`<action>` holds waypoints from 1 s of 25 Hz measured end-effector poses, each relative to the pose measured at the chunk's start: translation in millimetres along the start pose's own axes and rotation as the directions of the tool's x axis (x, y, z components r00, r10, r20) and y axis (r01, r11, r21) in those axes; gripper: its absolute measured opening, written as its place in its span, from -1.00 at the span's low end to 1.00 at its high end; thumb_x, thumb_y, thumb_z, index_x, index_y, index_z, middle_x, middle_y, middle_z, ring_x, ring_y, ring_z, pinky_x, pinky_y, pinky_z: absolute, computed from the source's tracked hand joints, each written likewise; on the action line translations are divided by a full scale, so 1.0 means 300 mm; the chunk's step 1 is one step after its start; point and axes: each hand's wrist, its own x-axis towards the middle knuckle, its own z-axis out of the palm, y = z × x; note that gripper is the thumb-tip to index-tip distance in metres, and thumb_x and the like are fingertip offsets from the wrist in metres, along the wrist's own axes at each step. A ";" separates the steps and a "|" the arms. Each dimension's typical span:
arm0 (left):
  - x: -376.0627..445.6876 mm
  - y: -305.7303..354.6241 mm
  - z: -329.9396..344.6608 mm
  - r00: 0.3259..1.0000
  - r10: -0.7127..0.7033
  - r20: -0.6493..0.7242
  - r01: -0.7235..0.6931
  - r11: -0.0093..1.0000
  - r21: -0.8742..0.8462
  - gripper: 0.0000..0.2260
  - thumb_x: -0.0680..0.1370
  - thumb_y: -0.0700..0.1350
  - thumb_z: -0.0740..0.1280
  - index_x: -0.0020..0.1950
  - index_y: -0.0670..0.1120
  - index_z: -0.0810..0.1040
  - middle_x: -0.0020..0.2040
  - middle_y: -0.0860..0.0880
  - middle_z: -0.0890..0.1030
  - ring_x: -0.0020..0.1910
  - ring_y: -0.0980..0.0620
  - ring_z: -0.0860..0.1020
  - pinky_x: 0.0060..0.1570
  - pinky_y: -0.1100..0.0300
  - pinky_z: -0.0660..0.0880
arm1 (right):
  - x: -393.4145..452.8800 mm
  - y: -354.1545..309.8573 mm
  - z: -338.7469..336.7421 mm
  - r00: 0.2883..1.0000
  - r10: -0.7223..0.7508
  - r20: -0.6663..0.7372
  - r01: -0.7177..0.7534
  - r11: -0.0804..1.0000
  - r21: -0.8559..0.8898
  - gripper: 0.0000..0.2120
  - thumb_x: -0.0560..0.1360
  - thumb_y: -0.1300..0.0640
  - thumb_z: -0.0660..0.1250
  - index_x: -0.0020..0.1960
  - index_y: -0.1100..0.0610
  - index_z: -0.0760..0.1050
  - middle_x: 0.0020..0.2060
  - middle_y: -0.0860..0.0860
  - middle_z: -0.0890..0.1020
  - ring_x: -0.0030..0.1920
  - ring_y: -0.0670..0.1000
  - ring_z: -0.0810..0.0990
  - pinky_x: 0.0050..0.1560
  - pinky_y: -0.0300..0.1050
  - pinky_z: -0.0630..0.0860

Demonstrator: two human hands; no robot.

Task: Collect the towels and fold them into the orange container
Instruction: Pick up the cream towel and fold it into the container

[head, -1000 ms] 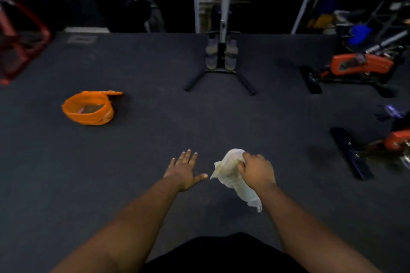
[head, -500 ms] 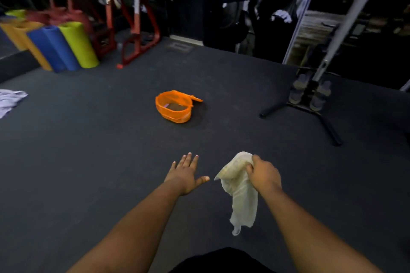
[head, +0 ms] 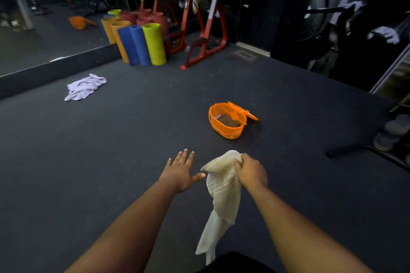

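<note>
My right hand (head: 250,170) grips a cream towel (head: 221,197) by its top, and the cloth hangs down in front of me. To its left, my left hand (head: 180,170) is held flat with fingers spread and nothing in it. The orange container (head: 226,131) sits on the dark floor just ahead and slightly right of both hands, its lid open to the right. Something dark lies inside it. A crumpled pale lilac towel (head: 83,87) lies on the floor at the far left, near the mirror wall.
Rolled mats in blue, yellow-green and orange (head: 142,44) stand against the mirror at the back. A red metal rack (head: 204,35) is beside them. A black stand foot with weights (head: 363,146) reaches in from the right. Dark carpet (head: 111,150) covers the floor.
The view has swung left: the orange container now sits right of centre, and the lilac towel is in fuller view. The cream towel now hangs longer from my right hand.
</note>
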 end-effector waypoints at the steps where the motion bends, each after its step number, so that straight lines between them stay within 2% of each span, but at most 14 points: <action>1: 0.039 -0.025 -0.028 1.000 -0.017 -0.015 0.017 1.000 -0.008 -0.13 0.56 0.46 0.04 0.67 0.01 -0.22 0.67 -0.05 -0.22 0.65 -0.02 -0.20 0.60 -0.12 -0.12 | 0.059 -0.037 0.011 1.000 -0.022 0.010 0.022 1.000 0.002 -0.69 0.61 -0.07 0.18 0.25 0.08 0.48 0.13 0.13 0.65 0.13 0.21 0.62 0.03 0.06 0.58; 7: 0.302 -0.199 -0.148 0.998 -0.054 -0.020 0.053 0.998 -0.028 -0.13 0.56 0.45 0.03 0.67 0.01 -0.23 0.67 -0.05 -0.23 0.65 -0.01 -0.20 0.61 -0.12 -0.12 | 0.386 -0.257 0.069 0.995 -0.097 0.020 0.096 0.995 0.030 -0.73 0.60 -0.08 0.19 0.14 0.08 0.48 0.09 0.15 0.66 0.11 0.26 0.61 -0.02 0.04 0.55; 10: 0.491 -0.329 -0.211 0.999 -0.036 -0.017 0.035 0.999 -0.019 -0.13 0.57 0.46 0.03 0.67 0.01 -0.23 0.67 -0.05 -0.23 0.65 -0.01 -0.21 0.61 -0.12 -0.12 | 0.561 -0.366 0.110 0.997 -0.077 -0.013 0.077 0.997 0.021 -0.73 0.61 -0.08 0.19 0.14 0.08 0.48 0.08 0.15 0.65 0.10 0.26 0.61 -0.10 -0.01 0.44; 14: 0.737 -0.521 -0.337 1.000 0.010 -0.004 -0.010 1.000 -0.004 -0.08 0.52 0.50 0.00 0.67 0.00 -0.22 0.67 -0.06 -0.22 0.65 -0.02 -0.20 0.60 -0.11 -0.12 | 0.765 -0.518 0.150 0.998 -0.003 -0.061 0.003 1.000 0.006 -0.75 0.62 -0.09 0.18 0.10 0.07 0.47 0.03 0.12 0.66 0.05 0.24 0.62 -0.11 0.00 0.50; 17: 0.904 -0.645 -0.468 0.998 0.066 0.016 -0.067 0.997 0.029 -0.04 0.44 0.54 -0.10 0.67 0.00 -0.23 0.67 -0.05 -0.23 0.65 -0.02 -0.20 0.60 -0.11 -0.12 | 0.903 -0.620 0.139 0.989 0.083 -0.125 -0.080 0.996 0.031 -0.75 0.63 -0.09 0.18 0.15 0.04 0.49 0.02 0.10 0.66 0.03 0.20 0.64 -0.11 0.01 0.54; 20: 1.075 -0.724 -0.592 0.994 0.110 0.016 -0.111 0.993 0.032 0.12 0.21 0.59 -0.27 0.67 0.01 -0.24 0.67 -0.05 -0.23 0.65 -0.02 -0.20 0.60 -0.12 -0.12 | 1.043 -0.688 0.124 0.967 0.139 -0.212 -0.127 0.989 0.071 -0.78 0.62 -0.08 0.19 0.09 0.02 0.50 -0.04 0.06 0.65 -0.03 0.14 0.63 -0.15 0.01 0.57; 25: 1.353 -0.729 -0.717 0.980 0.196 0.028 -0.197 0.980 0.041 0.17 0.17 0.60 -0.27 0.67 0.01 -0.21 0.67 -0.05 -0.22 0.65 -0.02 -0.19 0.60 -0.10 -0.12 | 1.289 -0.697 0.134 0.923 0.149 -0.355 -0.101 0.984 0.149 -0.79 0.56 -0.05 0.30 0.03 0.07 0.57 0.05 -0.01 0.55 0.13 0.06 0.49 -0.03 0.05 0.57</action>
